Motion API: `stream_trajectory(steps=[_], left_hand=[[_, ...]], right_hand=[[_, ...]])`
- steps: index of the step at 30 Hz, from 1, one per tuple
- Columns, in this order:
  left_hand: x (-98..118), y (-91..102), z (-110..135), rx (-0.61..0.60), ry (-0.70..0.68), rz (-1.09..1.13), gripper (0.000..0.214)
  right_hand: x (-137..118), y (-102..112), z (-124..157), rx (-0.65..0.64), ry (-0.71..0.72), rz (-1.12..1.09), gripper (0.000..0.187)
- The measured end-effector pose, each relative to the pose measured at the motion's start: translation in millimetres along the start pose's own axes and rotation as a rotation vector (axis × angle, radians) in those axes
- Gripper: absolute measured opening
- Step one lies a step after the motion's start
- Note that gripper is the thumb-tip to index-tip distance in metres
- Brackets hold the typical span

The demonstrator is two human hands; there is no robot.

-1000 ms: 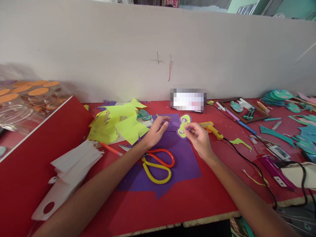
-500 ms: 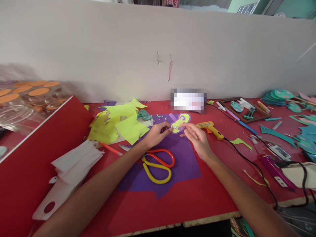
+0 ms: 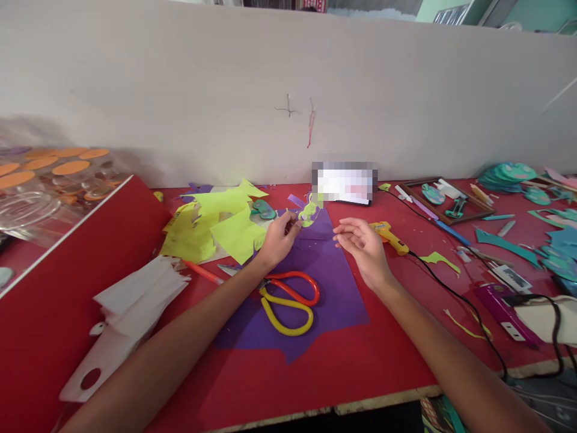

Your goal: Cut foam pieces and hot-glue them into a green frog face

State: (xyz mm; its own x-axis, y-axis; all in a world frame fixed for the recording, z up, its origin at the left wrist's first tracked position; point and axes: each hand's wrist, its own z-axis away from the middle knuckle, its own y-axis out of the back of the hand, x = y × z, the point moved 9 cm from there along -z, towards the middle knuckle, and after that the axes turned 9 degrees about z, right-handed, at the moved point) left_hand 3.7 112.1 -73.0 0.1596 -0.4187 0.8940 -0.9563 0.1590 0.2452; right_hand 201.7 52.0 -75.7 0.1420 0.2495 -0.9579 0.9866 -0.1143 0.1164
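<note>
My left hand [image 3: 280, 239] pinches the lower left end of a lime-green and purple craft cutout [image 3: 309, 211] with small round pieces on it. The cutout is tilted up above a purple sheet [image 3: 333, 282], and a loose purple strip sticks out beside it. To the right, my right hand [image 3: 359, 243] is apart from the cutout, its fingers loosely bent and spread with nothing seen between them. Scissors [image 3: 288, 304] with one red and one yellow handle lie on the purple sheet below my hands, their blades partly behind my left forearm.
Lime-green sheets [image 3: 238, 231] and a small green cutout [image 3: 262, 209] lie at the left. A yellow glue gun [image 3: 392, 237] rests right of my right hand, its black cord trailing. Behind stand a blurred-out screen [image 3: 345, 183] and a brown tray [image 3: 473, 215]; a purple power strip [image 3: 505, 313] lies right.
My right hand has let go of the cutout and its fingers have spread. My left hand has moved it a little left and tilted it more upright.
</note>
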Motion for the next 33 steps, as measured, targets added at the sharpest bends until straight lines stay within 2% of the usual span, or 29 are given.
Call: stream_trajectory(steps=[6, 12, 21, 24, 27, 31, 33], left_hand=[[-1.1, -13.0, 3.1, -0.121, -0.007, -0.019, 0.022], [5.2, -25.5, 7.9, -0.245, -0.008, 0.041, 0.024], [4.1, -29.9, 13.4, -0.306, 0.087, 0.158, 0.030], [6.5, -31.4, 14.0, -0.322, 0.082, 0.153, 0.030], [11.3, -32.6, 14.3, -0.339, 0.056, 0.125, 0.028], [12.8, -33.3, 14.4, -0.348, 0.054, 0.115, 0.027], [11.6, -33.8, 14.4, -0.354, 0.062, 0.120, 0.027]], right_hand=[[4.4, 7.4, -0.6, 0.051, -0.012, 0.082, 0.017], [-0.1, 9.7, -0.3, 0.056, 0.014, 0.098, 0.013], [3.2, 17.3, 1.3, 0.130, -0.020, 0.210, 0.027], [8.8, 9.5, -0.1, 0.063, -0.067, 0.177, 0.035], [14.8, 3.4, -1.1, 0.019, -0.097, 0.143, 0.034], [18.3, 10.9, -2.0, 0.098, -0.088, 0.181, 0.040], [18.1, 11.8, -2.2, 0.093, -0.090, 0.212, 0.041]])
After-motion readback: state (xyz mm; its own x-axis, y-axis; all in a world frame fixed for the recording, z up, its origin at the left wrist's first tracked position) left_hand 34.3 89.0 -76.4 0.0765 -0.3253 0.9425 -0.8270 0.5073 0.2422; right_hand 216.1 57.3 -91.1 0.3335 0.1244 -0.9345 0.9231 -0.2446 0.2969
